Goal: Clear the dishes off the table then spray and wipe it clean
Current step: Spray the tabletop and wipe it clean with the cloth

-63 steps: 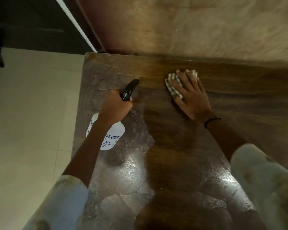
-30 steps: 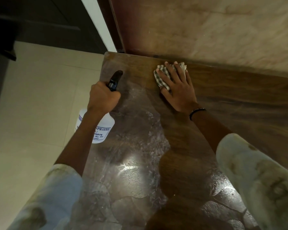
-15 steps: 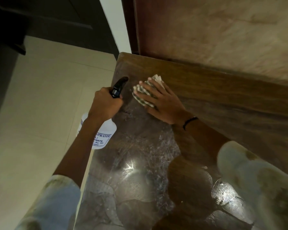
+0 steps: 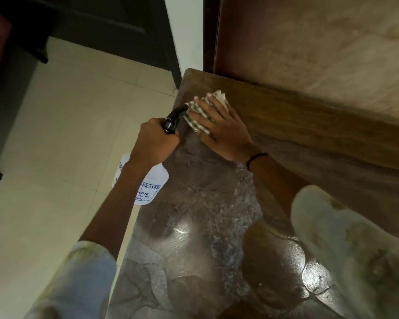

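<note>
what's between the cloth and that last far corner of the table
Nothing visible. The right hand presses the cloth flat near the table corner, bare wood ahead. The spray bottle nozzle in the left hand sits just beside it.

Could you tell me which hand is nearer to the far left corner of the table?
The right hand. It presses the checked cloth flat just short of that table corner, while the left hand grips the spray bottle nearer the person, at the table's left edge.
</note>
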`<state>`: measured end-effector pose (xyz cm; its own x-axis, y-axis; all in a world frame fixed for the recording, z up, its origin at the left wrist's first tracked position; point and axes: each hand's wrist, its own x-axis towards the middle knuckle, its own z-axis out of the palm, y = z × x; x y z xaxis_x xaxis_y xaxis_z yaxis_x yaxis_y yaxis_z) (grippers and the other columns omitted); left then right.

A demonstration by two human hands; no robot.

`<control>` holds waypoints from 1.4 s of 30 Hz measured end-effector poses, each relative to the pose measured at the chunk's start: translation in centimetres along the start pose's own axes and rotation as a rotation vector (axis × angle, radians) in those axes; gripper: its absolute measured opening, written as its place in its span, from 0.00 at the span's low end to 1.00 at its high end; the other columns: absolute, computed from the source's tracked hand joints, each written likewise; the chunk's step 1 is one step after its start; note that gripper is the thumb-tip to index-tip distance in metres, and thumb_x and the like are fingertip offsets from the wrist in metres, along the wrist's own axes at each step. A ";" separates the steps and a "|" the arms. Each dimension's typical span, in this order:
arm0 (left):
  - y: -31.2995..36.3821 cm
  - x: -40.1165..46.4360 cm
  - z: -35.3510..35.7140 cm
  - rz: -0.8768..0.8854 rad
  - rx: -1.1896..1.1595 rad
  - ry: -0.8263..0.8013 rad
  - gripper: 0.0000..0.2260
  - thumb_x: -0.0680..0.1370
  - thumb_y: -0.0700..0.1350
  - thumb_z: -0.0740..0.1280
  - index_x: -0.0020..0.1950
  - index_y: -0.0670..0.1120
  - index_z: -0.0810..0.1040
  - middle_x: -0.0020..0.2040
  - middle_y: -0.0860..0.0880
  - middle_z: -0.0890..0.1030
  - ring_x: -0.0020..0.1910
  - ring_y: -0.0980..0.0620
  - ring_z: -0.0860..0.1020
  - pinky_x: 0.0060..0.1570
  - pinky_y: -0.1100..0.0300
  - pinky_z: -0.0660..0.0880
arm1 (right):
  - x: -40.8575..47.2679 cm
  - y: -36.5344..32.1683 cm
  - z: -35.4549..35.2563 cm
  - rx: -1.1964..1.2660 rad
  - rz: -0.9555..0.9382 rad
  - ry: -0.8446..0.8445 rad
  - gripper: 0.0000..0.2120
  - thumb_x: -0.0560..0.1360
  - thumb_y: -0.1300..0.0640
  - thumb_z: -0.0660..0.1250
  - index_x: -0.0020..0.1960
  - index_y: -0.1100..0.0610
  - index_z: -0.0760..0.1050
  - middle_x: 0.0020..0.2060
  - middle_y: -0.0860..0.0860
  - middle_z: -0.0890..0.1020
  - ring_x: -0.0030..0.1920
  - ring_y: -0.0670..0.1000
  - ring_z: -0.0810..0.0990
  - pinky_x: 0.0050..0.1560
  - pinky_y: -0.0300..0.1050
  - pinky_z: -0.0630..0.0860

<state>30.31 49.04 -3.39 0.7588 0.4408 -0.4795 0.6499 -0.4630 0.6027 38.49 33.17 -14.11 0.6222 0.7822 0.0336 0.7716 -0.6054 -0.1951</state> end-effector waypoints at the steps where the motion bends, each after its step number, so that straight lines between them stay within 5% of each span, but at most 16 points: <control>1: -0.1 0.1 0.0 0.001 0.001 -0.004 0.06 0.73 0.39 0.67 0.46 0.38 0.80 0.41 0.34 0.81 0.39 0.34 0.80 0.42 0.45 0.78 | -0.7 0.9 -0.3 0.000 0.006 -0.015 0.25 0.81 0.47 0.53 0.77 0.47 0.60 0.77 0.52 0.61 0.78 0.57 0.56 0.76 0.58 0.52; 9: -1.5 0.9 -0.3 -0.030 0.045 0.074 0.02 0.72 0.37 0.65 0.40 0.39 0.77 0.30 0.46 0.73 0.28 0.51 0.72 0.27 0.64 0.67 | 3.0 0.9 -0.4 -0.006 0.182 -0.049 0.28 0.80 0.43 0.46 0.78 0.48 0.58 0.78 0.53 0.59 0.78 0.59 0.52 0.76 0.59 0.49; 14: -2.0 0.9 -0.6 -0.014 0.038 0.056 0.04 0.73 0.39 0.65 0.44 0.39 0.79 0.33 0.41 0.77 0.30 0.43 0.76 0.33 0.56 0.74 | 4.2 1.5 -0.8 -0.046 0.031 -0.093 0.27 0.81 0.44 0.46 0.78 0.49 0.57 0.78 0.54 0.59 0.78 0.58 0.53 0.78 0.57 0.48; 18: -2.1 0.3 -0.3 -0.001 0.040 0.067 0.06 0.73 0.40 0.67 0.47 0.39 0.80 0.41 0.36 0.81 0.39 0.36 0.80 0.42 0.47 0.79 | 6.8 -0.3 -0.6 0.001 0.206 -0.074 0.28 0.81 0.43 0.47 0.79 0.48 0.54 0.79 0.54 0.54 0.79 0.58 0.50 0.77 0.55 0.46; 21: -2.1 -0.3 -0.2 0.003 0.041 0.067 0.07 0.73 0.40 0.67 0.47 0.38 0.80 0.43 0.35 0.81 0.41 0.36 0.80 0.44 0.46 0.78 | 7.5 -2.2 -0.6 0.026 0.270 -0.078 0.28 0.81 0.44 0.50 0.79 0.48 0.52 0.79 0.54 0.52 0.79 0.58 0.48 0.76 0.54 0.45; 24: -2.0 -1.1 -0.1 0.006 0.042 0.065 0.03 0.73 0.40 0.67 0.44 0.40 0.80 0.39 0.36 0.81 0.39 0.36 0.80 0.42 0.46 0.77 | 5.7 -2.9 -0.5 0.038 0.064 -0.099 0.28 0.79 0.46 0.46 0.78 0.48 0.57 0.79 0.54 0.56 0.79 0.59 0.51 0.76 0.55 0.46; 28: -2.2 -2.0 -0.1 -0.009 0.051 0.035 0.02 0.73 0.40 0.68 0.44 0.42 0.80 0.37 0.40 0.79 0.38 0.38 0.80 0.40 0.50 0.77 | -0.4 -1.8 -0.4 0.049 -0.137 -0.069 0.23 0.81 0.47 0.53 0.75 0.50 0.66 0.77 0.54 0.62 0.78 0.58 0.57 0.76 0.54 0.52; 32: -3.4 -2.8 0.2 0.000 0.070 0.021 0.04 0.74 0.41 0.67 0.47 0.43 0.80 0.39 0.41 0.79 0.38 0.40 0.79 0.38 0.55 0.74 | -3.0 2.6 -1.5 0.019 -0.002 -0.081 0.26 0.81 0.45 0.51 0.78 0.45 0.56 0.78 0.52 0.58 0.78 0.56 0.53 0.75 0.55 0.52; 36: -4.7 -3.6 0.3 0.003 0.062 0.044 0.08 0.74 0.40 0.67 0.51 0.41 0.80 0.41 0.40 0.80 0.39 0.39 0.80 0.39 0.55 0.73 | 1.3 1.1 -1.2 0.015 0.202 -0.064 0.28 0.79 0.43 0.49 0.77 0.47 0.59 0.77 0.54 0.61 0.78 0.60 0.55 0.75 0.60 0.55; 42: -5.7 -4.9 0.6 -0.023 0.047 0.032 0.07 0.72 0.37 0.67 0.48 0.42 0.82 0.43 0.39 0.83 0.42 0.39 0.80 0.43 0.52 0.76 | 2.6 -4.2 0.5 0.009 -0.036 -0.072 0.26 0.80 0.46 0.50 0.77 0.48 0.62 0.77 0.55 0.63 0.77 0.61 0.57 0.76 0.59 0.53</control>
<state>22.90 49.05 -4.85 0.7420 0.4762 -0.4718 0.6694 -0.4878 0.5604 36.80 37.79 -13.71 0.5828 0.8121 -0.0296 0.7918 -0.5757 -0.2039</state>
